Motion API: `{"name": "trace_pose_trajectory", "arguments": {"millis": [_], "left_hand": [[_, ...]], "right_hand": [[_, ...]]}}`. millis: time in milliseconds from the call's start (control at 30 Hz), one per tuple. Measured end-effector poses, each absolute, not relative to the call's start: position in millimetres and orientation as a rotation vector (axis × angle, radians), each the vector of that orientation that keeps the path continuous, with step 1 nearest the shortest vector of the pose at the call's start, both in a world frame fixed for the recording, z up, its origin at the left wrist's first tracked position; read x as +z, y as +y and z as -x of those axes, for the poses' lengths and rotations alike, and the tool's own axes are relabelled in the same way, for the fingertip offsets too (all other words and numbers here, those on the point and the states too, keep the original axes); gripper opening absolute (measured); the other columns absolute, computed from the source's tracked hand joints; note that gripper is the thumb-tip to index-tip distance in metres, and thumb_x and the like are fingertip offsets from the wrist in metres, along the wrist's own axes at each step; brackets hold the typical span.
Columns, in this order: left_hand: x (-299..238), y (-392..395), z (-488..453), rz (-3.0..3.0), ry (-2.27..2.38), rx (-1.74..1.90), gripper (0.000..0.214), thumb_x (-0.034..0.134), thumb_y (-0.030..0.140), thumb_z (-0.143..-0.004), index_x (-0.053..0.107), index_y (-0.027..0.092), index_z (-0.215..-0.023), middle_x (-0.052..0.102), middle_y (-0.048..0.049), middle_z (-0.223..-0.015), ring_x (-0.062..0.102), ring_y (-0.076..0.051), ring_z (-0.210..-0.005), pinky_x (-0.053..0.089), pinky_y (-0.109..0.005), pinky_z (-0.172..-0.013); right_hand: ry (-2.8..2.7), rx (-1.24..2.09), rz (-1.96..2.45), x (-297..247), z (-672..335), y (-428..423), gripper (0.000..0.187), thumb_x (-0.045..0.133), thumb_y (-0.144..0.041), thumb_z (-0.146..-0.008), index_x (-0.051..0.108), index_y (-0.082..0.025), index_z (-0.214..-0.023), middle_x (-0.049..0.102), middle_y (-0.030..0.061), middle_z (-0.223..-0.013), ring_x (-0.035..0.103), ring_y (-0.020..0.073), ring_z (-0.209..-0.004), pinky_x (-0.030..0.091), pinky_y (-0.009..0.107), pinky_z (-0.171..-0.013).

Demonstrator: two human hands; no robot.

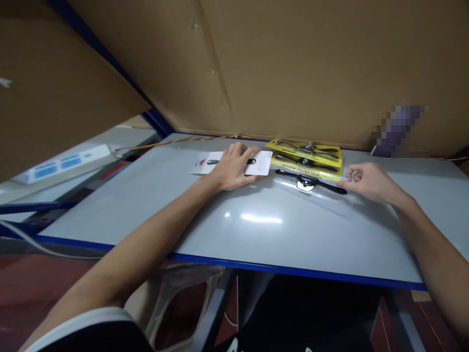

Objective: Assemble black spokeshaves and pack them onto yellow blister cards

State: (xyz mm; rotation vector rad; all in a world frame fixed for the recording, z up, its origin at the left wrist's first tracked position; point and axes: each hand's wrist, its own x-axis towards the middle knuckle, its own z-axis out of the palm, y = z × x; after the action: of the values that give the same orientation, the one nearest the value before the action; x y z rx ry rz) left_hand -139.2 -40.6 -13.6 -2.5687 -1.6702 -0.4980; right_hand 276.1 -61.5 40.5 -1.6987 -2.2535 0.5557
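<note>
Dark sleeve (91, 335) is sitting nearest. Left hand (232, 168) is spreading over white card (261, 165), hold hidden; right hand (373, 183) is half-curling at black tool (308, 181) before yellow packs (326, 172), pinch unclear. Careless tug could be sending it sliding.

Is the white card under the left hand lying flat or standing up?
Lying flat: the white card stretches along the tabletop, with the left hand spread over its middle.

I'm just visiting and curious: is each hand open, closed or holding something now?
Left hand: open, palm down on the white card.
Right hand: part-closed at one end of the black tool; whether it grips can't be told.
</note>
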Motion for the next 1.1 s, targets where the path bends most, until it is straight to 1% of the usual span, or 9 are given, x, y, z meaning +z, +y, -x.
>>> {"name": "trace_pose_trajectory", "arguments": {"millis": [100, 200, 300, 400, 533, 767, 833, 967, 1100], "left_hand": [[-17, -38, 144, 2.525, -1.747, -0.414, 0.099, 0.057, 0.087, -0.080, 0.055, 0.017, -0.150, 0.055, -0.0202, -0.122, 0.051, -0.043, -0.116, 0.046, -0.061, -0.104], [-20, -35, 149, 2.528, -1.786, -0.410, 0.099, 0.046, 0.092, -0.084, 0.057, 0.018, -0.147, 0.057, -0.0199, -0.119, 0.054, -0.042, -0.113, 0.046, -0.059, -0.101], [-21, -34, 151, 2.539, -1.812, -0.386, 0.091, 0.033, 0.089, -0.091, 0.062, 0.017, -0.139, 0.062, -0.0197, -0.117, 0.056, -0.041, -0.112, 0.046, -0.059, -0.101], [-18, -34, 149, 2.588, -1.860, -0.259, 0.087, 0.041, 0.090, -0.088, 0.066, 0.017, -0.127, 0.068, -0.0187, -0.114, 0.062, -0.039, -0.107, 0.049, -0.052, -0.096], [-13, -37, 146, 2.606, -1.908, -0.168, 0.086, 0.044, 0.093, -0.085, 0.066, 0.017, -0.118, 0.073, -0.0176, -0.107, 0.067, -0.037, -0.096, 0.050, -0.043, -0.083], [-16, -40, 141, 2.598, -1.916, -0.268, 0.088, 0.043, 0.095, -0.084, 0.064, 0.017, -0.120, 0.074, -0.0185, -0.113, 0.068, -0.036, -0.097, 0.050, -0.042, -0.081], [-17, -40, 140, 2.620, -1.890, -0.279, 0.087, 0.043, 0.095, -0.084, 0.064, 0.018, -0.119, 0.073, -0.0178, -0.112, 0.068, -0.035, -0.096, 0.050, -0.042, -0.082], [-17, -41, 139, 2.697, -1.790, -0.259, 0.085, 0.039, 0.095, -0.086, 0.065, 0.018, -0.113, 0.071, -0.0165, -0.109, 0.066, -0.034, -0.095, 0.051, -0.043, -0.085], [-17, -41, 140, 2.741, -1.714, -0.259, 0.083, 0.037, 0.094, -0.086, 0.064, 0.019, -0.108, 0.067, -0.0160, -0.105, 0.063, -0.034, -0.098, 0.051, -0.046, -0.088]], "right_hand": [[-2.198, 0.434, 1.647, 34, -278, -56, 0.038, 0.073, -0.059, -0.086, 0.057, -0.025, -0.078, 0.047, -0.0028, -0.063, 0.045, 0.0172, -0.061, 0.035, 0.035, -0.063], [-2.123, 0.343, 1.549, 22, -279, -46, 0.034, 0.072, -0.057, -0.087, 0.063, -0.024, -0.085, 0.063, 0.0063, -0.087, 0.059, 0.0227, -0.077, 0.046, 0.039, -0.073], [-1.949, 0.560, 1.499, 8, -278, -38, 0.030, 0.071, -0.052, -0.088, 0.060, -0.024, -0.093, 0.068, 0.0100, -0.100, 0.065, 0.0248, -0.082, 0.055, 0.042, -0.075], [-1.717, 0.874, 1.483, -3, -274, -36, 0.029, 0.067, -0.048, -0.091, 0.051, -0.026, -0.100, 0.071, 0.0083, -0.100, 0.070, 0.0235, -0.074, 0.058, 0.041, -0.064], [-1.583, 0.990, 1.421, -10, -267, -38, 0.034, 0.065, -0.045, -0.091, 0.040, -0.027, -0.105, 0.069, 0.0054, -0.102, 0.071, 0.0183, -0.060, 0.055, 0.034, -0.052], [-1.658, 0.912, 1.367, -13, -267, -39, 0.039, 0.065, -0.053, -0.089, 0.040, -0.028, -0.104, 0.071, 0.0039, -0.102, 0.048, 0.0068, -0.040, 0.036, 0.027, -0.039], [-1.659, 0.886, 1.363, -14, -267, -38, 0.037, 0.064, -0.053, -0.090, 0.041, -0.028, -0.105, 0.071, 0.0050, -0.103, 0.050, 0.0086, -0.046, 0.036, 0.027, -0.042], [-1.659, 0.865, 1.349, -16, -266, -36, 0.032, 0.063, -0.050, -0.090, 0.043, -0.029, -0.105, 0.070, 0.0069, -0.107, 0.065, 0.0184, -0.073, 0.045, 0.030, -0.054], [-1.669, 0.844, 1.370, -18, -266, -35, 0.033, 0.063, -0.052, -0.092, 0.044, -0.030, -0.107, 0.070, 0.0071, -0.109, 0.069, 0.0215, -0.083, 0.050, 0.031, -0.059]]}}
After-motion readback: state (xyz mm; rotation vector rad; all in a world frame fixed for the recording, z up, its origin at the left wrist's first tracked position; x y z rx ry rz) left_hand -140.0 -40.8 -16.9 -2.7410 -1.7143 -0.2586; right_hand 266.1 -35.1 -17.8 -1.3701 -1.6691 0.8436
